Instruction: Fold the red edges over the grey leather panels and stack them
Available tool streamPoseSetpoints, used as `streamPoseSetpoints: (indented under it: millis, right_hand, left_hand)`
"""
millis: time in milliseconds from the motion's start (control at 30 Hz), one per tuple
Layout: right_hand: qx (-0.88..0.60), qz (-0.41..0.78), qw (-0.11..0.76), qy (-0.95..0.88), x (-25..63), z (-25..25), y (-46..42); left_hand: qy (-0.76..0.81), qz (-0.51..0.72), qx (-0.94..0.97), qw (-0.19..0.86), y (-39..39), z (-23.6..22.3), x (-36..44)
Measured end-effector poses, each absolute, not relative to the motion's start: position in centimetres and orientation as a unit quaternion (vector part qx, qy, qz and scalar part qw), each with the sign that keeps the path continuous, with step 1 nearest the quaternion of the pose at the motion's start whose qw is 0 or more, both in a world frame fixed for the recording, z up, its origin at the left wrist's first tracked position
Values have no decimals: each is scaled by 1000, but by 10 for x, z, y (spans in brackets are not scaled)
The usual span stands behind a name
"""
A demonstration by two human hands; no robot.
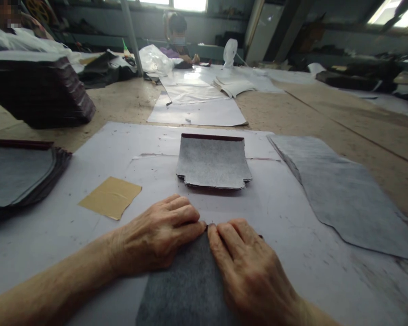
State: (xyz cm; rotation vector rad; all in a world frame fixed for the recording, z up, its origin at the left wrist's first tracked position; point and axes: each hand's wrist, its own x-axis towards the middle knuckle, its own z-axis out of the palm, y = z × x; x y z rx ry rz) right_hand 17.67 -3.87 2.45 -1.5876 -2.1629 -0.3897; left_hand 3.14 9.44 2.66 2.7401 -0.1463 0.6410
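Observation:
A grey fabric-like panel [187, 290] lies on the white sheet in front of me, partly covered by both hands. My left hand [163, 231] has its fingers curled and pinched on the panel's far edge. Close beside it, my right hand [250, 262] presses its bent fingers on the same edge, and the fingertips of the two hands nearly touch. A sliver of dark edge shows between them. Just beyond lies a small stack of notched grey panels [212, 160] with a dark red folded strip along the far side.
A tan square [111, 198] lies left of my hands. Grey panels are piled at the left [17, 176] and right [340, 190]. A tall dark stack [41, 88] stands at the back left. Across the table sits a person [178, 40], near a white fan [230, 52].

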Motion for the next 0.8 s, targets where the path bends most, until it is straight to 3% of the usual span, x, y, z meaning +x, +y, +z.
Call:
streamPoseSetpoints:
  millis: [300, 633, 800]
  right_hand:
    - [-564, -161, 200, -785, 180, 24, -41]
    - [-545, -212, 142, -799, 178, 37, -34]
    - [-532, -158, 190, -810, 169, 37, -22]
  left_hand:
    - [23, 179, 945, 274, 106, 36, 20]
    - [-3, 201, 950, 237, 108, 29, 18]
    - [-5, 203, 950, 235, 107, 29, 18]
